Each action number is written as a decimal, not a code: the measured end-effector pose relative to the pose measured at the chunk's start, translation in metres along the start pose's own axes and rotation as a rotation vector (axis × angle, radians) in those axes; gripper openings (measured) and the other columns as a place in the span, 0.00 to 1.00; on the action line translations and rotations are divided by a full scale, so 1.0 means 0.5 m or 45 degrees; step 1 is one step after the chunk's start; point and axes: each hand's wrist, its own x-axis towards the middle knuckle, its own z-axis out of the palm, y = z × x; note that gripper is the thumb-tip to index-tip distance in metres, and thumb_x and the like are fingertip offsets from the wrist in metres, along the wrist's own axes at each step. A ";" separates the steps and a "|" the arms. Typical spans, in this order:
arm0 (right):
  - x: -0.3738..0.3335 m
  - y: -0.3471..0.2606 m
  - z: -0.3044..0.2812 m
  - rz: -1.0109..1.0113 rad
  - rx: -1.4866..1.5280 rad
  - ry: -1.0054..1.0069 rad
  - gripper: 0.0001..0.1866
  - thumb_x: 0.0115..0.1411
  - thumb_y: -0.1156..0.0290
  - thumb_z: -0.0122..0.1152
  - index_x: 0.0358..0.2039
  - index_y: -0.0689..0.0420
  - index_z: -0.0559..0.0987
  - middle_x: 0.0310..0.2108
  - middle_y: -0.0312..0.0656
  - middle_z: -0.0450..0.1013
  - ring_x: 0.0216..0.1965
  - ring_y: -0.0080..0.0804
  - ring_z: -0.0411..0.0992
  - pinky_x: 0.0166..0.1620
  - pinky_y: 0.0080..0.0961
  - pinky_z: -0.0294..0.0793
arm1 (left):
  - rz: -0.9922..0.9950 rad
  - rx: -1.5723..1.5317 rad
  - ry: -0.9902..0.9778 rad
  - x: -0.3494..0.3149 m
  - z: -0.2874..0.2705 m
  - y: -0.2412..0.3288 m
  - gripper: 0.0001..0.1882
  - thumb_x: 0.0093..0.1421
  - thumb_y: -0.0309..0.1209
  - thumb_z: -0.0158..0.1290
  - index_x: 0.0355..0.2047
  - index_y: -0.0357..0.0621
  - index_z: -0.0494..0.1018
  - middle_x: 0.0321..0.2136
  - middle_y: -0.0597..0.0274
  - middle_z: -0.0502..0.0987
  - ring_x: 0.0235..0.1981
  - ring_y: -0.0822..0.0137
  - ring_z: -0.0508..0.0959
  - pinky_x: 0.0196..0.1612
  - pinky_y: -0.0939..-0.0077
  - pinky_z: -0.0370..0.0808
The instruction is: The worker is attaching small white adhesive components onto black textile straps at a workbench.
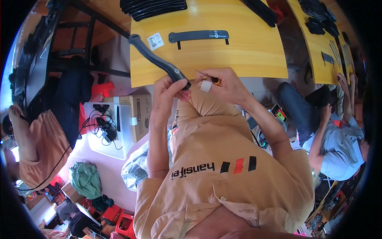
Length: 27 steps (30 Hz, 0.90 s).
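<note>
My left hand (169, 92) grips the end of a long dark grey strap (159, 61), which runs up and left over the table's near edge. A pale round mark shows on the strap near my fingers. My right hand (229, 83) is closed around a thin pointed tool (217, 81) with an orange-yellow and black handle. Its narrow tip points left toward the strap, apart from it. A white band (205, 86) shows at my right fingers; whether it is tape or a label I cannot tell. Another dark strap (199, 36) lies flat on the table, two short black tabs below it.
A yellow wooden table (246, 59) stands before me. It bears a white printed label (155, 41) and a stack of black pieces (153, 8). At left, a white bin (105, 145) with black cables stands beside a cardboard box (140, 117). People sit on both sides.
</note>
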 end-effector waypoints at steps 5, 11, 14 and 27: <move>0.012 -0.017 -0.016 -0.053 -0.027 -0.328 0.10 0.49 0.70 0.60 0.26 0.63 0.72 0.15 0.37 0.63 0.17 0.20 0.55 0.22 0.18 0.57 | -0.158 0.052 -0.287 -0.010 0.017 0.023 0.08 0.52 0.29 0.51 0.26 0.34 0.72 0.19 0.60 0.74 0.18 0.72 0.74 0.21 0.83 0.71; 0.004 -0.022 -0.028 -0.091 0.070 -0.621 0.08 0.49 0.71 0.56 0.24 0.62 0.71 0.14 0.42 0.59 0.15 0.28 0.56 0.21 0.21 0.57 | -0.229 0.028 -0.395 -0.025 0.022 0.023 0.10 0.49 0.29 0.52 0.26 0.32 0.71 0.18 0.57 0.74 0.16 0.71 0.74 0.19 0.84 0.71; 0.004 -0.047 -0.041 0.029 0.261 -0.748 0.06 0.49 0.73 0.52 0.23 0.63 0.71 0.14 0.39 0.64 0.14 0.24 0.58 0.19 0.19 0.58 | -0.301 0.008 -0.490 -0.030 0.018 0.031 0.11 0.49 0.28 0.53 0.27 0.31 0.71 0.19 0.57 0.74 0.16 0.71 0.74 0.19 0.83 0.72; -0.034 -0.009 -0.008 0.670 1.634 -0.620 0.16 0.53 0.63 0.54 0.15 0.59 0.68 0.06 0.36 0.61 0.04 0.16 0.56 0.08 0.13 0.50 | -0.265 -0.532 -0.623 -0.045 0.036 0.011 0.11 0.51 0.29 0.53 0.29 0.30 0.71 0.20 0.56 0.74 0.18 0.69 0.76 0.17 0.82 0.73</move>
